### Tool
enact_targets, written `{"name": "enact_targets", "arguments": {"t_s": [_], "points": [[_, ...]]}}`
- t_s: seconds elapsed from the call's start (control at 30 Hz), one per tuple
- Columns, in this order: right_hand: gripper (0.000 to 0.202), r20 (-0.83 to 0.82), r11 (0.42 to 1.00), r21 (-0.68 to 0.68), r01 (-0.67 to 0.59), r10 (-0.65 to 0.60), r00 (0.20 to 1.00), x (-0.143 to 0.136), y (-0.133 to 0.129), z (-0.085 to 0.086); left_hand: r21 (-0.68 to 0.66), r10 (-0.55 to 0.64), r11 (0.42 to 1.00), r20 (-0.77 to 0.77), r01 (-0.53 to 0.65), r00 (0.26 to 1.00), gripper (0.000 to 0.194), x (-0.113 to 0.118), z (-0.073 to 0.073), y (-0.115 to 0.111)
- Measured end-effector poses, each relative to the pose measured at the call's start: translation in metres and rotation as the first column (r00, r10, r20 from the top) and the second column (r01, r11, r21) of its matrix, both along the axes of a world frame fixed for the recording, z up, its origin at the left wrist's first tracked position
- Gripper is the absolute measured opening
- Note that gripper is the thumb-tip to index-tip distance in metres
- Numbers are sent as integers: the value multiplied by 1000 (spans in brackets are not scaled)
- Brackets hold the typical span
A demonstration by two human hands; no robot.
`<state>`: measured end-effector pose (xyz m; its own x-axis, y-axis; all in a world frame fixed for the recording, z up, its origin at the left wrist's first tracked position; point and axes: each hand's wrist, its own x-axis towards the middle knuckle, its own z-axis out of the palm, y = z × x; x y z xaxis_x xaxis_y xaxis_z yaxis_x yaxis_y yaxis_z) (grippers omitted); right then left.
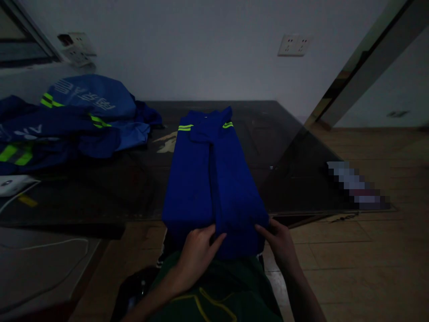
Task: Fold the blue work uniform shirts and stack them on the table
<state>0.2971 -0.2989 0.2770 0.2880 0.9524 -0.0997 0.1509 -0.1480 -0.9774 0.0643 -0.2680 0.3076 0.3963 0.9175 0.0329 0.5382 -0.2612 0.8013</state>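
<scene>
The blue jacket [194, 179], with yellow-green stripes near its collar, lies long and narrow, front up, on the dark counter [288, 156], its near end hanging over the edge.

1. Green top [217, 290], dark in tone, with thin yellow lines that meet at angles across its front.
2. Black clothing [170, 241] below the top, with small white marks along its edge; the kind of garment is unclear.
3. Left hand [197, 250] and right hand [279, 241] bare, forearms bare too.
</scene>
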Motion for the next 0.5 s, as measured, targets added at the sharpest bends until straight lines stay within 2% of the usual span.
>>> {"name": "enact_targets", "arguments": {"t_s": [0.07, 0.13, 0.2, 0.27, 0.33, 0.4, 0.47, 0.5], "points": [[40, 164, 998, -20, -59, 62, 984, 7, -3, 6, -8, 68, 998, -14, -68, 998, 12, -3, -1, -4], [41, 367, 993, -38, -110, 116, 923, 20, -5, 22, -43, 125, 991, 3, -125, 992, 15, -5, -5, -6], [46, 537, 993, -7, -118, 103, 837, 35, 0, 49, -106, 134, 986, 46, -128, 990, 23, -5, -13, -8], [48, 636, 985, 86, -152, 63, 769, 40, 17, 83, -159, 107, 983, 73, -94, 992, 28, -3, -22, -7], [43, 697, 945, 178, -276, 77, 713, 32, 52, 119, -163, 77, 985, 70, -64, 995, 28, -1, -31, -6], [35, 770, 869, 216, -446, 129, 625, 11, 104, 146, -131, 72, 989, 43, -66, 996, 23, 1, -39, -3], [26, 863, 759, 179, -627, 185, 470, -15, 168, 161, -113, 82, 990, 28, -79, 996, 15, 2, -43, 0], [28, 909, 708, 126, -695, 198, 367, -26, 200, 163, -122, 85, 989, 31, -81, 996, 13, 2, -45, 0]]}}
